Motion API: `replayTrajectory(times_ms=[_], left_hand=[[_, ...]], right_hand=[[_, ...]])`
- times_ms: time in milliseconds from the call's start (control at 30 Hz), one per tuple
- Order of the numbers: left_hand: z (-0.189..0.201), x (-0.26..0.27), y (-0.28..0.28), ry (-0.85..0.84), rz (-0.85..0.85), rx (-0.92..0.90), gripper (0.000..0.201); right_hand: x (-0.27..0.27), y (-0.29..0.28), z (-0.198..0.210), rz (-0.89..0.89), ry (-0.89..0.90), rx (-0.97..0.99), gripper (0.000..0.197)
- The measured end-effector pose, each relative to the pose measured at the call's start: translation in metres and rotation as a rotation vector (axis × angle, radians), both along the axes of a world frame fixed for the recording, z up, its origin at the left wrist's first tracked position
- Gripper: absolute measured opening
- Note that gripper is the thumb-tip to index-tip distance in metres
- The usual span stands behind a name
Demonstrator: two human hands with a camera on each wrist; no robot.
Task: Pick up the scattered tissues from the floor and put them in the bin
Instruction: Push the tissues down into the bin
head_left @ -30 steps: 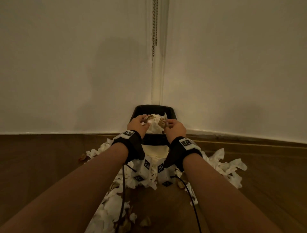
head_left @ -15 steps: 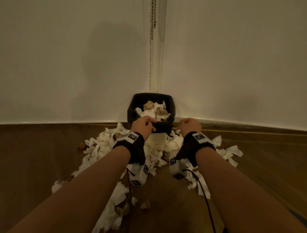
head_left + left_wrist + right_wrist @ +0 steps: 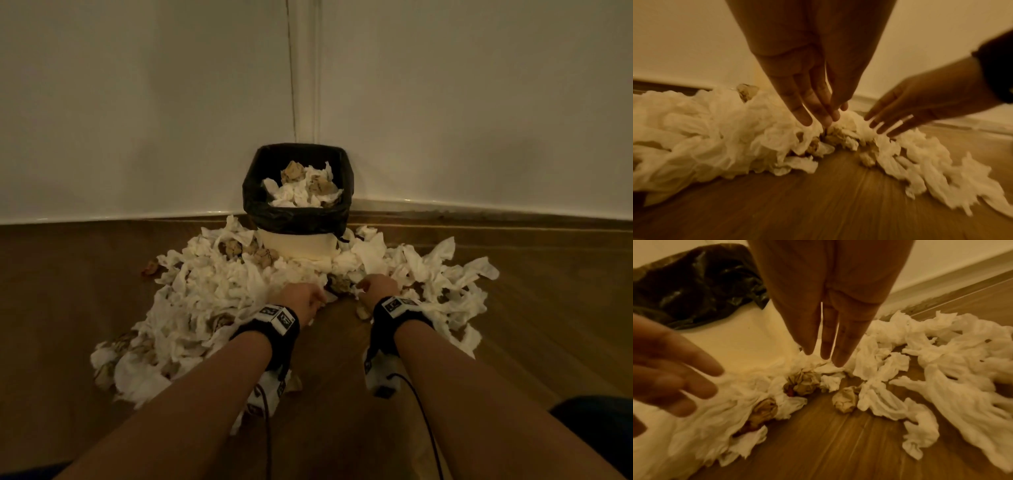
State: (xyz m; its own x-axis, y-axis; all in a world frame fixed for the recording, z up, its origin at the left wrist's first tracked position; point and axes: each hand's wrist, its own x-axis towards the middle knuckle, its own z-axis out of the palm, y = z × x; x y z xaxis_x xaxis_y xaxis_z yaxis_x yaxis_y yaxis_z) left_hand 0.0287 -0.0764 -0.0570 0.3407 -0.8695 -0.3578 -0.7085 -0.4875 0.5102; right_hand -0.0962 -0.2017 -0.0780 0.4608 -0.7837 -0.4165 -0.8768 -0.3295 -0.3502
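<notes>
A white bin [image 3: 296, 245] lined with a black bag [image 3: 260, 202] stands in the room's corner, with white and brown tissues [image 3: 301, 188] piled inside. Crumpled white tissues [image 3: 212, 291] and a few brown wads [image 3: 339, 282] spread over the wooden floor around its base. My left hand [image 3: 305, 298] reaches down to the pile with straight fingers [image 3: 803, 113], touching the tissues and holding nothing. My right hand [image 3: 376, 287] is beside it, fingers [image 3: 824, 344] straight and pointing down at the tissues [image 3: 818, 366] by the bin's foot.
Two white walls [image 3: 137, 120] meet behind the bin, with a skirting line along the floor. Bare wooden floor [image 3: 329, 394] lies between my forearms. More tissues [image 3: 445, 281] trail to the right and to the near left [image 3: 137, 363].
Both hands left the bin's top, where they had dropped tissues, and came down and back to the floor pile in front of the bin. They now hold nothing.
</notes>
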Motion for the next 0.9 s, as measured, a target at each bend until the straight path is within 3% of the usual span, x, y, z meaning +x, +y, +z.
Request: replayTrajectory(times_ms=[100, 200, 333, 433, 567, 767, 900], left_hand=[[-0.02, -0.012, -0.001, -0.096, -0.22, 0.17, 0.031], [-0.04, -0.021, 0.008, -0.178, -0.424, 0.405, 0.057], [-0.056, -0.026, 0.026, -0.167, -0.47, 0.412, 0.047], [-0.075, -0.032, 0.034, -0.067, -0.365, 0.586, 0.045], [-0.067, -0.038, 0.028, 0.033, -0.132, 0.556, 0.035], [-0.072, -0.044, 0.04, -0.049, -0.157, 0.568, 0.038], [-0.062, -0.043, 0.037, -0.055, -0.172, 0.674, 0.041]], right_hand=[[0.003, 0.007, -0.021, 0.096, 0.066, 0.001, 0.033], [-0.003, 0.011, -0.045, 0.142, 0.165, 0.019, 0.038], [-0.007, 0.013, -0.054, 0.201, 0.177, 0.018, 0.039], [-0.007, 0.023, -0.073, 0.185, 0.186, 0.031, 0.039], [-0.002, 0.02, -0.071, 0.226, 0.235, -0.038, 0.033], [0.001, 0.029, -0.071, 0.272, 0.284, -0.015, 0.033], [-0.002, 0.032, -0.072, 0.278, 0.253, -0.037, 0.031]])
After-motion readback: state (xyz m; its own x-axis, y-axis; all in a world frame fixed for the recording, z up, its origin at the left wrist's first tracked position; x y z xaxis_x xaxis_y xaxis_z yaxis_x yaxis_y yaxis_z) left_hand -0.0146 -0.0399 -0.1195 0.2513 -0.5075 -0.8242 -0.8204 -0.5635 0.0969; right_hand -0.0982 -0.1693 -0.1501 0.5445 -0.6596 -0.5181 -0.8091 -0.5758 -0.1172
